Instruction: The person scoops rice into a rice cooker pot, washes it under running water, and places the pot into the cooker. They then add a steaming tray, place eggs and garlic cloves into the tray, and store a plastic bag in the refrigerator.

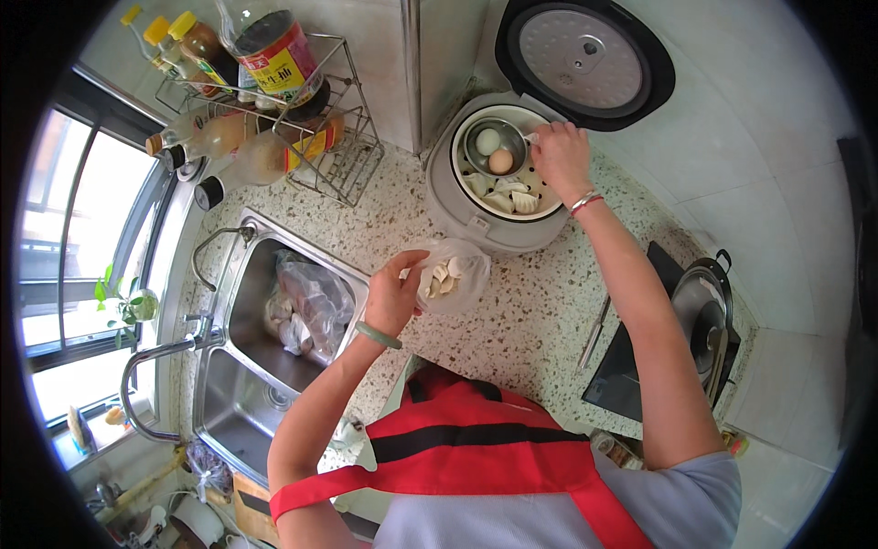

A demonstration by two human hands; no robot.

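Observation:
My right hand (562, 163) is over the right rim of an open rice cooker (448, 206), its fingertips pinching a small white dumpling (534, 140). Inside the cooker, several pleated dumplings (524, 201) lie on a pale steamer tray with holes. A small metal bowl (474, 157) also stands there, with a whitish egg (487, 141) and a brown egg (500, 162) in it. My left hand (393, 291) grips the edge of a clear plastic bag (471, 288) on the counter. More dumplings (443, 279) sit in the bag's open mouth.
The cooker's lid (585, 55) stands raised behind it. At left, a double steel sink (242, 373) holds a plastic bag (315, 302). Beyond it, a wire rack (352, 151) carries several sauce bottles. On the right, a lidded pan (702, 306) rests on a black cooktop (622, 375).

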